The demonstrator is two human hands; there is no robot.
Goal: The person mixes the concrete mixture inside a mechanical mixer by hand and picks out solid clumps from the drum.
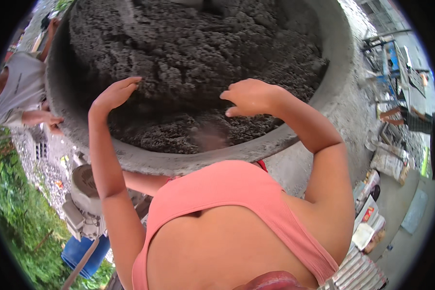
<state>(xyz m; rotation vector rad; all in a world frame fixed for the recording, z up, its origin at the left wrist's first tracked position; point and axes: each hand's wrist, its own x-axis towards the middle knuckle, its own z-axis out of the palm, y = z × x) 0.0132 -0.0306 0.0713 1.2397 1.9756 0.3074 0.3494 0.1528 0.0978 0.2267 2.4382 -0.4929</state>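
Both my bare hands are inside the mouth of the concrete mixer drum (340, 53), a wide grey bowl crusted with cement, and everything else I place from it. My left hand (115, 94) is open, fingers together and slightly curved, its fingertips touching the dark, crumbly wet concrete mix (188, 58) that fills the drum from its lower lip up to the far wall. My right hand (250, 96) is half curled, fingers bent down, resting on the mix near the drum's right inner wall; it grips nothing that I can see. Below the drum's rim my pink top (227, 193) fills the middle of the view. To the lower right of the drum lie stacked paper sacks (391, 164) and flat packages (369, 212), pale with red and orange printed patches, some spread on the ground in a row. Lower left of the drum sits a grey motor housing (84, 193), with a blue plastic container (84, 253) beneath it. Left of the drum a person in a grey shirt (19, 87) stands at its outer wall, beside gravel and green plants
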